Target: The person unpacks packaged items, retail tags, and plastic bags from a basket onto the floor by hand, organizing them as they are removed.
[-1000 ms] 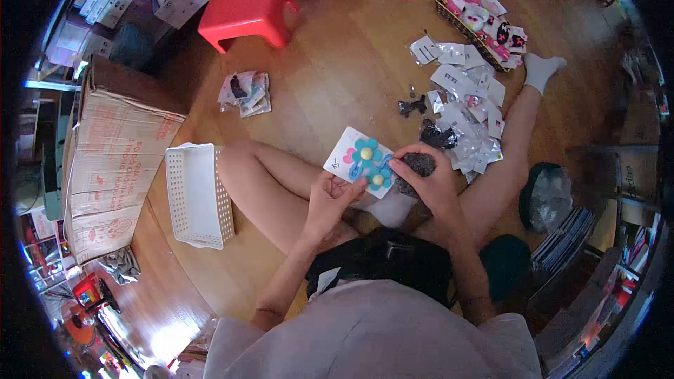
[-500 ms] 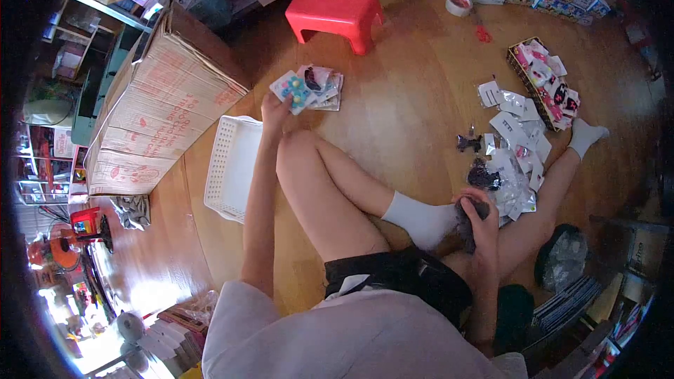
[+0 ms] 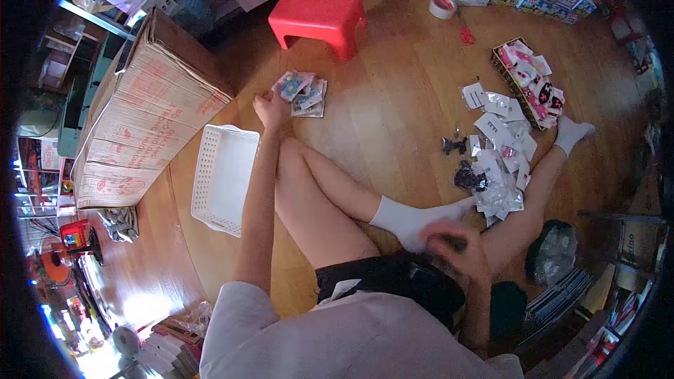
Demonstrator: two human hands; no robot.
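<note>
At the left edge of a small pile of clear packets (image 3: 310, 102) on the wooden floor is my left hand (image 3: 269, 110). Its curled fingers touch the edge of a packet with blue-green pieces (image 3: 293, 85), which lies over the pile. My right hand (image 3: 458, 249) is smeared by motion above my lap, beside the white sock (image 3: 401, 219). A dark patch shows by its fingers, too blurred to make out. Just beyond it lie a heap of clear packets and white cards (image 3: 502, 161), a dark bundle (image 3: 469, 177) and a small black item (image 3: 454, 145).
A white basket (image 3: 199, 182) stands left of my left arm, beside a large cardboard box (image 3: 133, 119). Ahead are a red stool (image 3: 316, 12), a tape roll (image 3: 442, 6) and red scissors (image 3: 466, 35). A wicker basket (image 3: 507, 74) with pink items sits at right.
My left hand has moved slightly forward and right, laying the packet over the pile. My right hand has lifted away from my foot and blurred; the dark grey thing it held is no longer clearly visible.
</note>
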